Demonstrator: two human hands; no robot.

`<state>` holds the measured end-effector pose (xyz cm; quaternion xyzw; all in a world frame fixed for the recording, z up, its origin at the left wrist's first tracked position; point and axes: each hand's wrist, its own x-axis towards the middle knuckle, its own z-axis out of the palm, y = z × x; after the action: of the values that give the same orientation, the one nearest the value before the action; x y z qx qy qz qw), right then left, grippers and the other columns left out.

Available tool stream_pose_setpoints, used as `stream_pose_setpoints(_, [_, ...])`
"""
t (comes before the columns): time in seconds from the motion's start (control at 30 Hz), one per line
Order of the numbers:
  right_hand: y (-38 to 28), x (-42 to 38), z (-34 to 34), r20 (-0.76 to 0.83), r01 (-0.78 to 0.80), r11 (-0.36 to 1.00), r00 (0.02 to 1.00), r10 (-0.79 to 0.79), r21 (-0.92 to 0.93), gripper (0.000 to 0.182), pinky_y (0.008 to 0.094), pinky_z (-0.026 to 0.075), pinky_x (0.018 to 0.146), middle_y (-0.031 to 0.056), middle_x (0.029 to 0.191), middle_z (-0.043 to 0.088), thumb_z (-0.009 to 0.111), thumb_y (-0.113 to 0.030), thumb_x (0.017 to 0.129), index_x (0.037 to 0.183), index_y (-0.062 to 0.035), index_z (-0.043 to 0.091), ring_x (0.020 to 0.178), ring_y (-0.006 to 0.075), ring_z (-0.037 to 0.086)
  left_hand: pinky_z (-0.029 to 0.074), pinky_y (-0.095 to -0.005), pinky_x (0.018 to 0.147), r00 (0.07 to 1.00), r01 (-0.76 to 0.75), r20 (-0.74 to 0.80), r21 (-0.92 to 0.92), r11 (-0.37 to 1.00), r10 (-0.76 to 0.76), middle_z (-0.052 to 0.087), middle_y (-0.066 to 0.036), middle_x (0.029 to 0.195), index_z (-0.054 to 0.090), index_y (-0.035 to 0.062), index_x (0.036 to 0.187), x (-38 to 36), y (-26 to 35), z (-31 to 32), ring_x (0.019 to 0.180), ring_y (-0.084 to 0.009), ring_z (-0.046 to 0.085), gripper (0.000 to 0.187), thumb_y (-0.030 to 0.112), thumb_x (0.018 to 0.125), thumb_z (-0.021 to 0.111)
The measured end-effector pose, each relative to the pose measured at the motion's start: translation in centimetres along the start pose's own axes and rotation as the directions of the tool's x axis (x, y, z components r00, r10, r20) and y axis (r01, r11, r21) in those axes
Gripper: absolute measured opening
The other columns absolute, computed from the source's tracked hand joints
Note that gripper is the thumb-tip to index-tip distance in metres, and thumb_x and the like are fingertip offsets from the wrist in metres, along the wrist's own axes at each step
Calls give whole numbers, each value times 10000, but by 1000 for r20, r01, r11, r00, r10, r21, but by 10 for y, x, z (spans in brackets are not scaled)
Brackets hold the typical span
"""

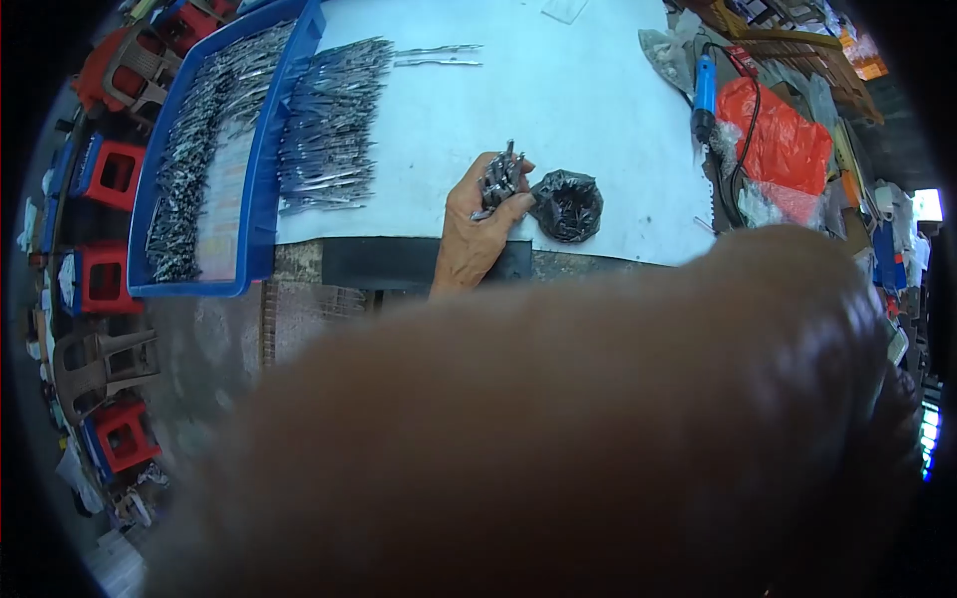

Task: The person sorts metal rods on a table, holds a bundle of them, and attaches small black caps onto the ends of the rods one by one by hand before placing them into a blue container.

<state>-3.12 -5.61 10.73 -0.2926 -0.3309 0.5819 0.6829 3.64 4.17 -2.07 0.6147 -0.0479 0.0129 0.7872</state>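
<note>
My left hand (pixel 478 214) is closed around a bunch of small dark metal pieces (pixel 502 177), held upright above the front edge of the white work surface. Its thumb points to the right, close to a black plastic bag (pixel 568 206) with an open top and small dark pieces inside. A large, blurred arm or hand (pixel 598 419), apparently my right, is very near the camera and covers the lower part of the view. Its fingers cannot be made out.
A blue tray (pixel 261 149) of thin metal parts stands on the left, beside a row of similar metal parts (pixel 334 120). Two thin rods (pixel 439 57) lie apart. On the right are a blue electric screwdriver (pixel 705 90) and red plastic bag (pixel 773 135).
</note>
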Motion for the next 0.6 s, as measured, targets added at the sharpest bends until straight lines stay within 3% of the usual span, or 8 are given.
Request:
stream_pose_setpoints(0.07, [2,3,0,9,-6,1000,1000,6,9,192,227,469,516,162,813,534,457,-42,853,975,94,514,602,145,560,441,-213,684,1000,12,12,6,1000,-12,581,-28,836,556,24,1014,0,0,-2,766,-87,542,258,20,768,630])
stream_pose_setpoints(0.1, [3,5,1,15,-14,1000,1000,14,16,190,226,469,517,161,811,535,458,-41,852,974,93,515,603,144,561,392,-196,592,1000,-14,-5,7,1000,15,543,17,765,561,25,991,-1,2,1,656,-42,466,223,4,771,591])
stream_pose_setpoints(0.2, [7,9,4,25,-29,999,999,29,32,185,226,469,520,157,807,539,463,-37,850,969,92,519,604,143,562,443,-215,690,1000,12,5,6,1000,-12,580,-21,825,569,28,997,-1,2,-2,775,-83,543,241,25,764,629])
stream_pose_setpoints(0.33, [9,14,4,44,-40,999,998,39,34,178,225,470,524,153,801,543,469,-32,847,964,90,525,606,141,564,399,-202,603,1000,-17,-12,38,999,18,534,22,729,569,27,966,0,5,1,659,-42,473,211,7,757,593])
stream_pose_setpoints(0.43, [13,19,3,53,-52,998,997,50,38,173,224,470,528,149,796,546,473,-28,845,959,89,530,607,140,565,408,-206,616,1000,-20,3,14,1000,20,534,23,725,573,33,959,1,1,-1,662,-44,478,209,10,752,591])
stream_pose_setpoints(0.6, [17,30,1,91,-61,997,994,57,39,165,223,471,533,143,788,552,480,-22,842,952,86,537,609,138,568,448,-208,672,1000,-17,20,44,999,17,581,1,804,576,37,994,1,0,-6,741,-61,534,242,45,760,635])
